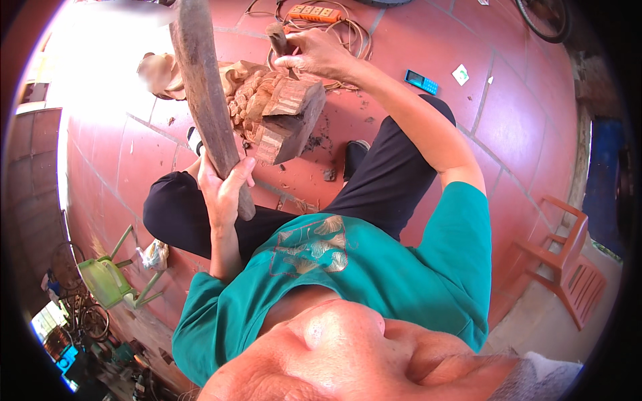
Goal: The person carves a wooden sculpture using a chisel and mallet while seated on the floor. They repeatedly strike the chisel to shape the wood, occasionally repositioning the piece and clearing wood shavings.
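While grasping a long wooden club (206, 93) left of the carved wooden block (287, 100) with the left hand (222, 190), pinching a wooden-handled tool (277, 41) near its far edge with the right hand (317, 57).

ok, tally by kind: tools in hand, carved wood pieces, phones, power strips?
Tools in hand: 2 (wooden club in the left hand, short brown tool in the right hand)
Carved wood piece: 1
Blue phone: 1
Orange power strip: 1
Total: 5
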`<state>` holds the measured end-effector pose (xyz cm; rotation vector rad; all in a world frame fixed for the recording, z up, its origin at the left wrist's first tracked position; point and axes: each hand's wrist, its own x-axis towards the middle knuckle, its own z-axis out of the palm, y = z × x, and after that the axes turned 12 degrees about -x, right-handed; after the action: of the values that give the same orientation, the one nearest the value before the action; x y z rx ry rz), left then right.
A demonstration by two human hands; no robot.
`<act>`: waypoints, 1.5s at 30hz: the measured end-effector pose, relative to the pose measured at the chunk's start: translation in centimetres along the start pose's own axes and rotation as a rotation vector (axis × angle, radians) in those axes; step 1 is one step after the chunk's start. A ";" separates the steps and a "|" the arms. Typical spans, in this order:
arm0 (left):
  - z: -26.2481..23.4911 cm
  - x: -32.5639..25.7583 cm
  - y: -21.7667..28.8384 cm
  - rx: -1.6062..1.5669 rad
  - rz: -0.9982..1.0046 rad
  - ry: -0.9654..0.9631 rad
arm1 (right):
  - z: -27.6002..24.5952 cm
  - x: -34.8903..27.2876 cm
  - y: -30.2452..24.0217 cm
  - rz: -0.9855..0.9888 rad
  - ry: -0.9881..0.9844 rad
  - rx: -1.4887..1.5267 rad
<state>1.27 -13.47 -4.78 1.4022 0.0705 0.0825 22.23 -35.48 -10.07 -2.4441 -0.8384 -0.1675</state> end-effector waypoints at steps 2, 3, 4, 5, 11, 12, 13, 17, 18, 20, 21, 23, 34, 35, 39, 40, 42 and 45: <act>-0.1 0.3 0.3 0.055 -0.036 0.009 | -0.1 0.0 -0.1 -0.001 -0.010 0.066; 0.3 0.4 0.7 0.057 -0.045 0.007 | 0.2 0.1 0.1 -0.006 -0.015 0.095; 0.3 0.5 1.0 0.069 -0.055 -0.002 | 0.4 0.1 0.3 -0.010 -0.026 0.117; -0.1 0.6 1.4 0.082 -0.066 -0.011 | 0.8 0.1 0.5 -0.022 -0.012 0.135; -1.2 2.7 4.1 0.333 0.037 -0.028 | 1.2 0.0 0.0 -0.135 0.061 0.085; -1.0 2.7 3.7 0.347 0.046 -0.024 | 1.5 0.0 -0.2 -0.159 0.089 0.091; -0.8 2.7 2.9 0.356 0.054 -0.023 | 1.6 -0.1 -0.1 -0.180 0.116 0.092; -0.5 2.5 1.2 0.484 -0.166 -0.074 | 2.4 -0.1 0.1 -0.126 -0.022 0.002; -0.7 2.5 0.8 0.482 -0.219 -0.087 | 2.8 -0.4 0.5 -0.153 -0.009 0.006; -0.8 2.6 1.0 0.391 -0.162 -0.126 | 3.4 -0.9 1.2 -0.206 0.023 0.022; -0.8 2.7 1.3 0.345 -0.134 -0.146 | 3.7 -0.8 1.5 -0.170 -0.025 0.044; -0.8 2.8 2.0 0.313 -0.097 -0.096 | 2.9 -0.8 1.5 -0.114 -0.044 0.070; -3.6 7.8 8.5 0.233 0.118 -0.132 | 0.9 0.3 1.0 -0.074 0.034 0.157; -3.6 8.5 8.8 0.250 0.075 -0.130 | 0.7 0.3 0.9 -0.079 0.021 0.147; -3.9 11.5 7.3 0.303 -0.116 -0.141 | 1.1 0.4 1.2 -0.038 0.009 0.232; -3.0 11.8 6.5 0.323 -0.088 -0.139 | 1.4 0.3 1.3 -0.028 0.032 0.258; -3.6 12.8 5.2 0.361 -0.148 -0.188 | 1.7 0.5 1.7 -0.022 0.069 0.287; -3.5 13.8 5.5 0.476 -0.111 -0.273 | 0.9 0.1 1.0 -0.009 -0.004 0.184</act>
<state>14.61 -7.78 0.09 1.8685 -0.0640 -0.2321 22.86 -35.68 -11.25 -2.2701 -0.8284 -0.0847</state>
